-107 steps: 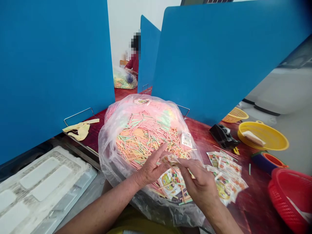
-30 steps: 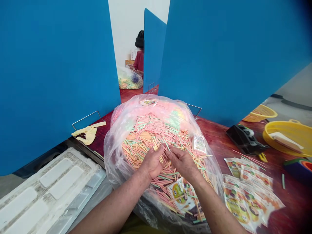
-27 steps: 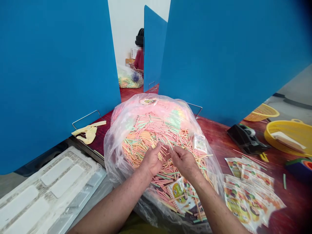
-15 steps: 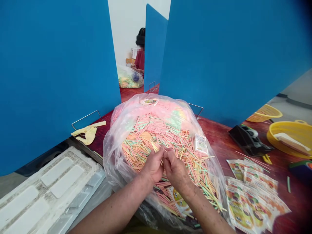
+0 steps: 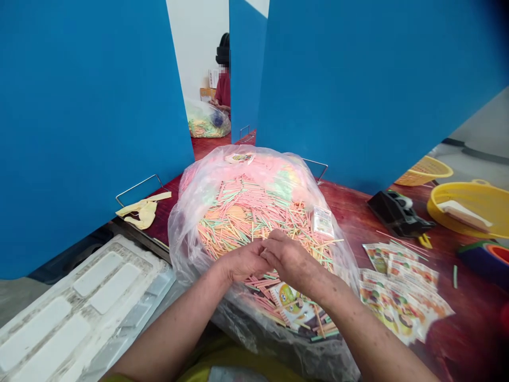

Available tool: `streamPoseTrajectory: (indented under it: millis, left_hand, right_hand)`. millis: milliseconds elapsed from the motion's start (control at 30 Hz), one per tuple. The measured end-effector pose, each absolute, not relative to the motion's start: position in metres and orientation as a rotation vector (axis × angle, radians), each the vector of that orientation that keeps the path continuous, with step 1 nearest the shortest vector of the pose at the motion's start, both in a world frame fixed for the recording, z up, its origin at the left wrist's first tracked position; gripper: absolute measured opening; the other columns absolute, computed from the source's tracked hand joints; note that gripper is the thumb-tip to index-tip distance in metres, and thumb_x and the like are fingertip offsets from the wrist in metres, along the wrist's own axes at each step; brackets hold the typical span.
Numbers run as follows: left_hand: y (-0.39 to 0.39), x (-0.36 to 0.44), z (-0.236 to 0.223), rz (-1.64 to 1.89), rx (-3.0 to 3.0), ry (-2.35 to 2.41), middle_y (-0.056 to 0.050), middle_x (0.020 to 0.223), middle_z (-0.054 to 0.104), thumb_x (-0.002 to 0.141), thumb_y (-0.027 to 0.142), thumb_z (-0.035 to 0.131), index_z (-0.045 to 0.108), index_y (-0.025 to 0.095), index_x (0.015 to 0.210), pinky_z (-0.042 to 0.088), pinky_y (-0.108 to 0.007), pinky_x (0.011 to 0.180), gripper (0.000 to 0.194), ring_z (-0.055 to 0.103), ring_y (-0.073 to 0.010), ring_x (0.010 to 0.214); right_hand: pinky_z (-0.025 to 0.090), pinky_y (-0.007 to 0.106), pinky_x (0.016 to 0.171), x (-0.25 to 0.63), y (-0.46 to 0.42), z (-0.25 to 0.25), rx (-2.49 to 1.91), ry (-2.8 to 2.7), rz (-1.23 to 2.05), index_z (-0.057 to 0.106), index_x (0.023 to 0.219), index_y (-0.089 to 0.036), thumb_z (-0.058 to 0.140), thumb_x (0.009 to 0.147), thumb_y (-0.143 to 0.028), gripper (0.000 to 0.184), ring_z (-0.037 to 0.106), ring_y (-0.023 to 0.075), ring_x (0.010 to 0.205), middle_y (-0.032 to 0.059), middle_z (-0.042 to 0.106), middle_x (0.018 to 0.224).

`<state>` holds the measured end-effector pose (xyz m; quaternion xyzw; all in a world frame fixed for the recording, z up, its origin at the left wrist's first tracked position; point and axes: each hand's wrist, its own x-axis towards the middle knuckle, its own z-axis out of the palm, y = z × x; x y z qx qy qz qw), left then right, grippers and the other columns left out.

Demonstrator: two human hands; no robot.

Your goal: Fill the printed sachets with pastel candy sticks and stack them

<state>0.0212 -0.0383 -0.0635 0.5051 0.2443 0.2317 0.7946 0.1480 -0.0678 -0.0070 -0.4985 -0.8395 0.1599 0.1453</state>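
Grip of the left hand [image 5: 244,261] and of the right hand [image 5: 290,257]: both curled inward and touching, over the loose sticks [image 5: 246,196]. How tightly each is closed, and whether anything is held, cannot be told; the fingertips are out of sight. Left hand lies nearly level, its fingers running in under the right. Right hand is knuckles up, bent at the wrist, fingers folded down across the left ones. Left forearm [image 5: 170,323] slants up and rightward, right forearm [image 5: 369,329] up and leftward; both run out of view at the lower edge.

Sticks (pink, orange, yellow, green) fill the clear plastic bag [image 5: 185,254] on the red desk [image 5: 348,199]. Hands hide part of the heap; its far portion shows only hazily through the film. Printed packet [image 5: 287,298] lies on the near sticks, below the right hand, partly crossed by sticks. White packet [image 5: 323,222] rests at the bag's right side, apart from the hands.

Fanned packets [image 5: 397,313] overlap on the desk, right of the bag, covering one another in part. Yellow basket [image 5: 493,204] is cut by the right edge. Co-worker [image 5: 224,87] is partly hidden behind a blue partition [image 5: 247,69].
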Motion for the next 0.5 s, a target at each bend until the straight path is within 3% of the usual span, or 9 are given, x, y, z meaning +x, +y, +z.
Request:
streamPoseTrajectory:
  millis: [133,233,300,400,500]
  left_hand:
    - [-0.03,0.019,-0.06,0.496,1.254,0.477,0.004,0.063,0.05,0.06,0.016,0.061,0.055,0.012,0.075,0.031,-0.018,0.05,0.016,0.043,-0.0056,0.055]
    - [-0.029,0.02,-0.052,0.541,1.541,0.665,0.0,0.081,0.054,0.06,0.021,0.066,0.05,0.016,0.105,0.04,-0.021,0.06,0.048,0.051,-0.0109,0.07]
    - [-0.038,0.025,-0.045,0.598,1.881,0.93,-0.005,0.094,0.055,0.063,0.023,0.065,0.046,0.017,0.113,0.043,-0.028,0.071,0.053,0.052,-0.0166,0.085]
    - [-0.065,0.04,-0.04,0.326,2.355,1.149,-0.007,0.088,0.06,0.077,0.027,0.051,0.06,0.017,0.088,0.042,-0.035,0.079,0.018,0.054,-0.0218,0.089]
    - [-0.089,0.062,-0.046,-0.009,2.545,1.173,-0.011,0.087,0.064,0.073,0.037,0.056,0.063,0.015,0.083,0.042,-0.039,0.078,0.025,0.057,-0.0274,0.088]
  right_hand:
    - [0.038,0.024,0.061,0.152,-0.074,-0.011,-1.49,-2.135,0.531,0.059,0.067,-0.018,0.045,0.076,-0.011,0.018,0.047,0.0117,0.067,0.0007,0.047,0.071]
    - [0.038,0.024,0.062,0.173,-0.073,-0.011,-1.541,-1.977,0.499,0.054,0.061,-0.017,0.046,0.076,-0.013,0.018,0.049,0.0119,0.066,0.0005,0.048,0.067]
    - [0.038,0.025,0.061,0.191,-0.077,-0.014,-1.625,-2.024,0.344,0.053,0.061,-0.018,0.045,0.075,-0.012,0.018,0.049,0.0132,0.066,0.0021,0.05,0.068]
    - [0.037,0.026,0.058,0.209,-0.093,-0.027,-1.742,-2.232,0.151,0.052,0.062,-0.018,0.042,0.069,-0.002,0.02,0.048,0.014,0.063,0.0053,0.053,0.071]
    - [0.038,0.024,0.054,0.214,-0.109,-0.043,-1.69,-2.324,0.252,0.053,0.062,-0.019,0.042,0.065,0.0,0.022,0.047,0.0126,0.058,0.0041,0.055,0.069]
